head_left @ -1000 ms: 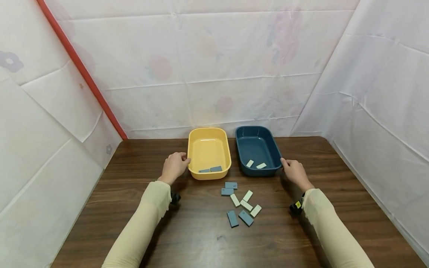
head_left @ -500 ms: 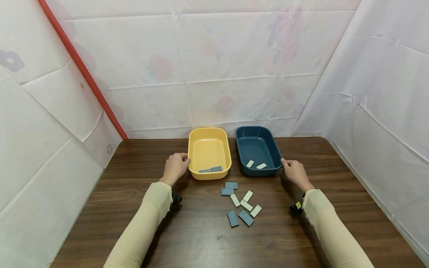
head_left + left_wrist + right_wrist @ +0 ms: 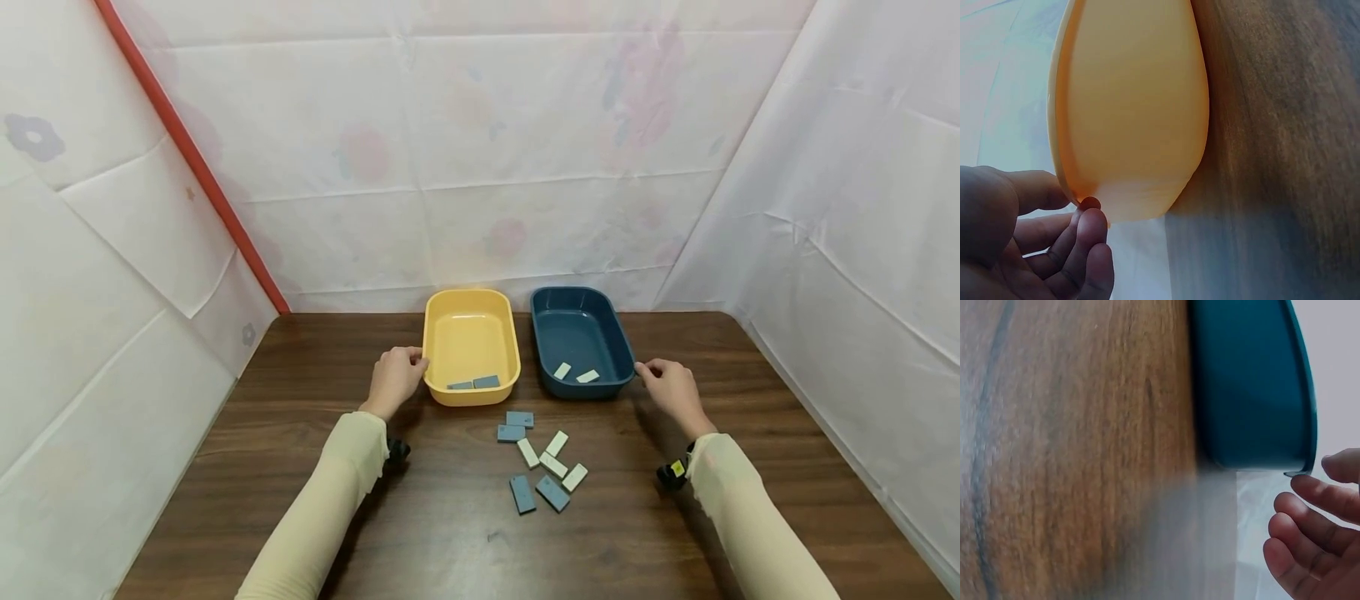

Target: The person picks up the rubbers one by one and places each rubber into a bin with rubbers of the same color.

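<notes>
At its left side, my left hand (image 3: 395, 381) pinches the rim of the yellow plastic tray (image 3: 471, 335); the left wrist view has the thumb and fingertips at the rim (image 3: 1060, 156). My right hand (image 3: 670, 388) is beside the right edge of the dark blue tray (image 3: 583, 335). In the right wrist view its thumb is apart from the rim, and the index fingertip (image 3: 1304, 485) is right at the tray's corner. Two blue-grey blocks (image 3: 486, 382) lie in the yellow tray, two cream blocks (image 3: 587, 377) in the blue one.
On the brown wooden table (image 3: 315, 467), several blue-grey blocks (image 3: 522, 494) and cream blocks (image 3: 554, 465) lie loosely in front of the trays. White patterned sheets (image 3: 480, 150) hang behind and at both sides. A red strip (image 3: 187, 150) runs down the left corner.
My right hand has shifted slightly right, and its fingers have loosened from the blue tray's rim. My left hand stays on the yellow tray. The head view has tilted a little.
</notes>
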A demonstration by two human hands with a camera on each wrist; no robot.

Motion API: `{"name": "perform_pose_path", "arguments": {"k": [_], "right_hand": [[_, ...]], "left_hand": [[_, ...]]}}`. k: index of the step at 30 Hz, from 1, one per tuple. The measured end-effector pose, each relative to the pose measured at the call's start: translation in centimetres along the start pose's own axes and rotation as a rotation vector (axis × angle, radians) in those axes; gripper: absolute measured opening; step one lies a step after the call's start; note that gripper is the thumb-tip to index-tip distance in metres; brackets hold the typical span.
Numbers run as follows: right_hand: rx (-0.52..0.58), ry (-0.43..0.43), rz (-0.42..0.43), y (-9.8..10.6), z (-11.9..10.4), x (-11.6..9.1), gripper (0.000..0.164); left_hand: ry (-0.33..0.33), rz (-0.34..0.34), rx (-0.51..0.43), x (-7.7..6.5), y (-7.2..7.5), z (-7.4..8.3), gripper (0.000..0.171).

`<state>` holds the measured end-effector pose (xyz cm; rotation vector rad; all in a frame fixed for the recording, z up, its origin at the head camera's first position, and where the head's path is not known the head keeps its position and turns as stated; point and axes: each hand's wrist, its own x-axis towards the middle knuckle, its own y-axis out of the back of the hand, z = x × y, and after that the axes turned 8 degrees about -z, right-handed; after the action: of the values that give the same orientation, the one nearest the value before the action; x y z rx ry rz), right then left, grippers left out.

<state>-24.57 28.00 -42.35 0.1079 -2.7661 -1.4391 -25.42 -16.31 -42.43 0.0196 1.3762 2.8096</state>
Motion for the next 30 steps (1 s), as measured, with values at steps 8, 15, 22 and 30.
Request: {"name": "perform_pose_path", "arguments": {"k": [8, 15, 22, 30], "right_hand": [[-0.016, 0.020, 0.051, 0.1, -0.6, -0.4, 0.035], [-0.032, 0.037, 0.075, 0.3, -1.3, -0.4, 0.032], [-0.024, 0.107, 0.031, 0.2, -2.3, -0.8, 0.025], [-0.034, 0.203, -0.070, -0.5, -3.3, -1.1, 0.019]], "left_hand": [[-0.003, 0.014, -0.014, 0.0, -0.4, -0.1, 0.032], [0.000, 0.020, -0.035, -0.1, -0.2, 0.2, 0.032], [-0.004, 0.017, -0.025, -0.1, -0.2, 0.2, 0.032], [0.012, 0.006, -0.039, 0.0, 0.0, 0.3, 0.033]]}}
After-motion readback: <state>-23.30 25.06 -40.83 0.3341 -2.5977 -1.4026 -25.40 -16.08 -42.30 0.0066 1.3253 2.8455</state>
